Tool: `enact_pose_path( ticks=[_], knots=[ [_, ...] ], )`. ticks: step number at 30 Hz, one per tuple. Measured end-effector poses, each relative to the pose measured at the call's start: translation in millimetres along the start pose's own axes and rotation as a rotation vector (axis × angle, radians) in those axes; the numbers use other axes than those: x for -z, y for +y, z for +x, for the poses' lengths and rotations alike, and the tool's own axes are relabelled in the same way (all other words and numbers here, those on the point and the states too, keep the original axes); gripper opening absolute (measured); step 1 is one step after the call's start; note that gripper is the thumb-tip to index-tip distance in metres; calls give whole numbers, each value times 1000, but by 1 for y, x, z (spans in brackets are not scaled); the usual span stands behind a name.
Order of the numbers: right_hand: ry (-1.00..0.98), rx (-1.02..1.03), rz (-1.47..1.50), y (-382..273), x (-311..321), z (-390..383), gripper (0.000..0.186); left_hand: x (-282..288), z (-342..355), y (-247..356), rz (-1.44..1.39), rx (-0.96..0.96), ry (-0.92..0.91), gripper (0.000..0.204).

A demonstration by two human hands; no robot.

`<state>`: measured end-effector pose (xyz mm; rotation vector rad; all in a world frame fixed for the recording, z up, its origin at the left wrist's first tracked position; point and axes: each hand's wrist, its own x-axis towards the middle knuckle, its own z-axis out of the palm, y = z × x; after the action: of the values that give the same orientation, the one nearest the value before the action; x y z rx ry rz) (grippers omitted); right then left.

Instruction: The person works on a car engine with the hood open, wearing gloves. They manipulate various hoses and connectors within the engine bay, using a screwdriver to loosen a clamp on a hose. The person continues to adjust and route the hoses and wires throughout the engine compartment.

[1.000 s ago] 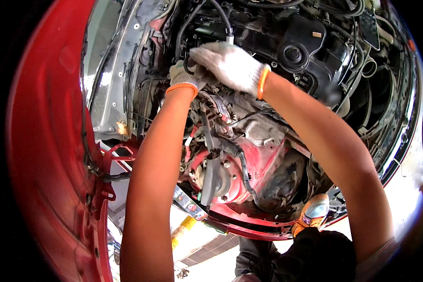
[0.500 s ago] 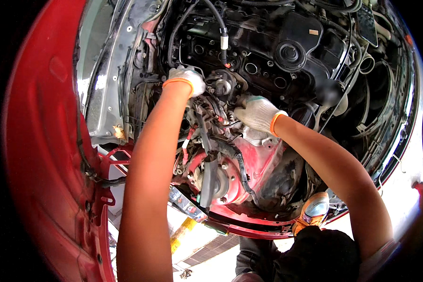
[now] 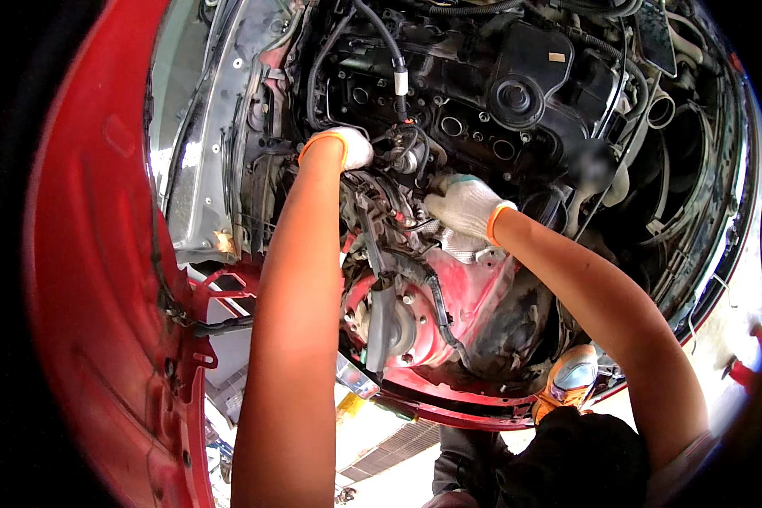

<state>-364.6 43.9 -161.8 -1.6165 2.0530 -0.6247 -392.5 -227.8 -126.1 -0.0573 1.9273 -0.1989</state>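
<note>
My left hand [image 3: 357, 149], in a white knitted glove with an orange cuff, reaches into the engine bay beside a round metal engine part [image 3: 411, 157]. Its fingers are hidden behind the glove's back and the parts below. To the right of that part, my right hand [image 3: 466, 206], gloved alike, is closed with its fingers curled in against the side of the engine; what they hold, if anything, is hidden. A black corrugated cable [image 3: 386, 30] with a white-banded section [image 3: 400, 82] hangs down toward the metal part, ending in orange-red wires.
The black engine cover [image 3: 516, 93] with round openings lies beyond my hands. A grey sleeve-like tube [image 3: 380, 326] and a black wrapped harness [image 3: 440, 309] cross the red strut area nearer me. The red fender [image 3: 102, 279] is at left, a person's shoe [image 3: 570, 378] at lower right.
My left hand has turned and shifted slightly right, so less of its fingers shows. My right hand stays nearly in place. The whole view has shifted a little.
</note>
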Motion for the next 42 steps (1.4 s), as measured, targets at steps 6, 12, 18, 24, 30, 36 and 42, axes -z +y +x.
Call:
enact_pose_path(
  ticks=[6,12,18,24,30,36,42],
  knots=[
    [-12,16,-23,2,0,-2,18,25,-41,18,-426,126,115,38],
    [93,-80,182,-8,5,0,17,25,-48,20,-511,221,134,51],
    [-111,-101,119,-4,10,3,29,10,-57,10,-559,79,342,61],
    [43,-329,398,-5,15,3,29,13,-70,4,-715,15,341,45],
    [194,-502,297,-26,89,-6,32,11,-61,-1,-836,79,388,34],
    [564,-473,518,-13,108,0,48,16,-67,31,-380,2,205,32],
    [308,-484,809,-16,115,8,58,-1,-47,10,-280,191,578,35]
  ],
)
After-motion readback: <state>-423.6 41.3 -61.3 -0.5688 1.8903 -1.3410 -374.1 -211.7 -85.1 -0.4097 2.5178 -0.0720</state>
